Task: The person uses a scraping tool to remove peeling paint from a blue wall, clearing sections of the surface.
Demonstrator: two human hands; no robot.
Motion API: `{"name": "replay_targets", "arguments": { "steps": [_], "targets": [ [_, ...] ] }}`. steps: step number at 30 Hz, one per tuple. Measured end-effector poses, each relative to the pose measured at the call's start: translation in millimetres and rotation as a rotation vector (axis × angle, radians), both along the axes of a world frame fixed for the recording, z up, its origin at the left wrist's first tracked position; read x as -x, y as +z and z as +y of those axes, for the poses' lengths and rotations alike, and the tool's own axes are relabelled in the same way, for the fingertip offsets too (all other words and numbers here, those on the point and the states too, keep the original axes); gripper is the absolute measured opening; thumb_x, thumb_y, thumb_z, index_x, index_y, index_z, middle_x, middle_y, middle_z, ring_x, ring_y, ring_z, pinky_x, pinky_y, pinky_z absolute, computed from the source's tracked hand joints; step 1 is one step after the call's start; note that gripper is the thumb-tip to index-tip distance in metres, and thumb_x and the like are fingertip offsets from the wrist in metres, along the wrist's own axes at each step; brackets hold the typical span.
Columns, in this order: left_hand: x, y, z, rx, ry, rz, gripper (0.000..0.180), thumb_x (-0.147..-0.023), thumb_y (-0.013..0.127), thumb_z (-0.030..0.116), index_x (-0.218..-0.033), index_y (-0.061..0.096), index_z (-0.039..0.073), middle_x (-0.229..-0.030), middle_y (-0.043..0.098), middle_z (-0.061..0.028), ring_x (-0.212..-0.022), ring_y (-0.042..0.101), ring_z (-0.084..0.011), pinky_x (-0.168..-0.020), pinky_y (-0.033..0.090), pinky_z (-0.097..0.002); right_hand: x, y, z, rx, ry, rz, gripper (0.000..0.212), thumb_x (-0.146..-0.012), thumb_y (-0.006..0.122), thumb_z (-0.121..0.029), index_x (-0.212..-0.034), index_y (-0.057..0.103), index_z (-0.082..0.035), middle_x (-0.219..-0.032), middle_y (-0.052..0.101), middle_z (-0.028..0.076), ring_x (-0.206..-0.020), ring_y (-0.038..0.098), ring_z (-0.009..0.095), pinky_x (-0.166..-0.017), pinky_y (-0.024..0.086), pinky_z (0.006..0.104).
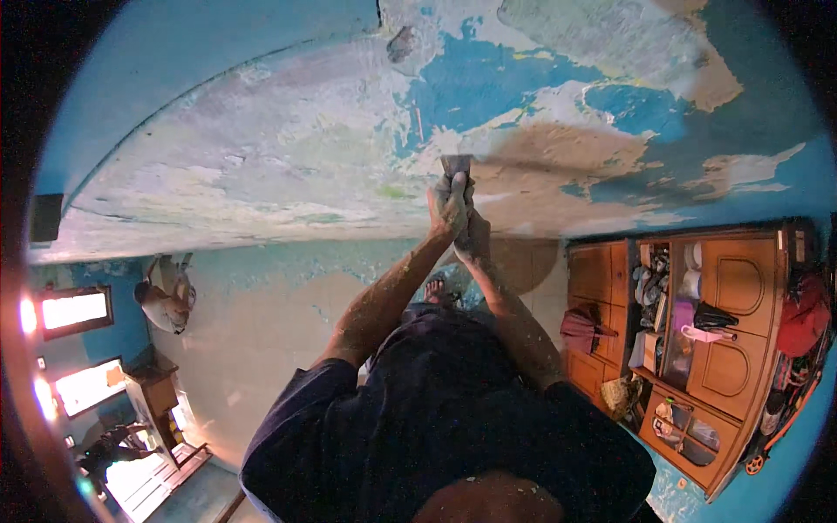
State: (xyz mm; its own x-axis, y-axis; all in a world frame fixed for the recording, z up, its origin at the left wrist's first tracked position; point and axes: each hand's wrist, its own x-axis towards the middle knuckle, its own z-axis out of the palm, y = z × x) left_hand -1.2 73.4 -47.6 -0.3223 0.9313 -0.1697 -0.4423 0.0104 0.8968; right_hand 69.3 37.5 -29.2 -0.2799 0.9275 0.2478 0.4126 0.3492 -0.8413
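Observation:
Both of my hands are closed on a scraper, with its flat metal blade against the wall. My left hand wraps the handle close to the blade, thumb pointing up along it. Just below and to the right, my right hand grips the lower part; most of the handle is hidden by the fingers. Around the blade the wall is patchy: blue paint remains above and to the right, while bare whitish and tan plaster shows elsewhere. Flakes of paint lie on the floor near my foot.
To the right stands a wooden cabinet with open shelves, several stored things and a dark red umbrella. Another person is by the wall at the left. Bright windows and a wooden stand are beyond. Pale tiles cover the floor.

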Motion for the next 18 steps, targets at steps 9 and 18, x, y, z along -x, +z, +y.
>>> {"name": "replay_targets", "arguments": {
  "steps": [9,18],
  "targets": [
    [4,20,-1,-0.090,-0.001,0.044,0.025,-0.091,0.050,0.021,-0.072,0.054,0.006,-0.058,0.047,0.0029,-0.049,0.042,-0.0071,-0.043,0.032,-0.0237,4,-26,14,0.345,-0.106,-0.089,0.065,-0.090,0.031,-0.055,-0.142,0.019,-0.018,-0.117,0.052,0.025,-0.103,0.055,0.039,-0.077,0.045,0.0406],
    [7,70,5,-0.128,-0.019,0.266,0.032,-0.092,0.049,0.025,-0.071,0.057,0.002,-0.055,0.048,0.0019,-0.049,0.042,-0.0068,-0.043,0.032,-0.0254,10,-27,21,-0.001,-0.185,0.089,0.054,-0.092,0.040,-0.043,-0.129,0.038,-0.004,-0.095,0.061,0.025,-0.091,0.061,0.036,-0.073,0.046,0.0380]
  ]
}}
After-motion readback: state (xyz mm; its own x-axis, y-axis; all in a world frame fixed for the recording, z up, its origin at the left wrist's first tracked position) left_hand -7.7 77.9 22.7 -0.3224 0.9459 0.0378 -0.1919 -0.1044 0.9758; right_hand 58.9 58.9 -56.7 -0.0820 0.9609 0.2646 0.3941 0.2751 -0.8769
